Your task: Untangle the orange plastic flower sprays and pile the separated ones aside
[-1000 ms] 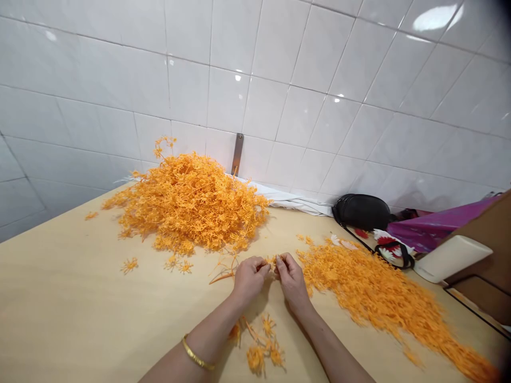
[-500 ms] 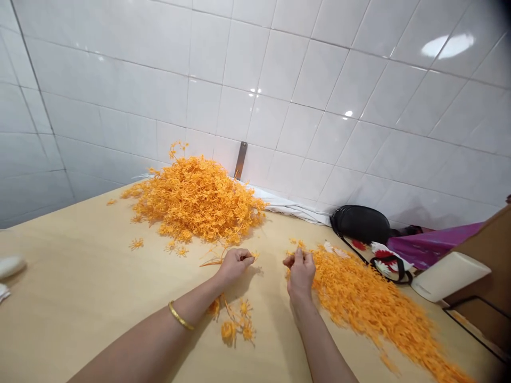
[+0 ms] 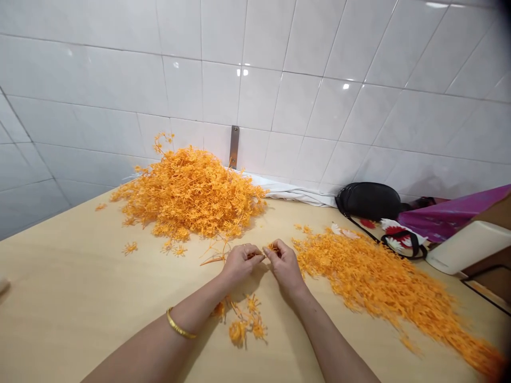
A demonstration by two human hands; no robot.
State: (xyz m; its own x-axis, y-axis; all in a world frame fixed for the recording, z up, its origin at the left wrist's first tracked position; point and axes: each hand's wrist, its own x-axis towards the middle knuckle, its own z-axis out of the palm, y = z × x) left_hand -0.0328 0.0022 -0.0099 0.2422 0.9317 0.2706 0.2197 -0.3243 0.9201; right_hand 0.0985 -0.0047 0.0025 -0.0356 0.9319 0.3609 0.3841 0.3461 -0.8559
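My left hand [image 3: 241,261] and my right hand [image 3: 284,265] meet at the middle of the wooden table [image 3: 72,298], both pinched on a small orange plastic flower sprig [image 3: 268,248] held between their fingertips. A gold bangle [image 3: 179,330] is on my left wrist. A tall heap of orange plastic sprigs [image 3: 191,194] lies behind the hands at the left. A flatter spread of small orange pieces [image 3: 383,287] runs from beside my right hand toward the right edge. A few loose sprigs [image 3: 243,322] lie under my forearms.
A white tiled wall stands behind the table. A black pouch [image 3: 369,201] with a strap sits at the back right, beside floral fabric [image 3: 393,231], purple sheeting [image 3: 447,215] and a white plastic block [image 3: 465,246]. White cloth [image 3: 295,192] lies along the wall.
Half a second ago my hands were apart, the right one near the flat spread. They have come back together on a sprig. The view has shifted slightly.
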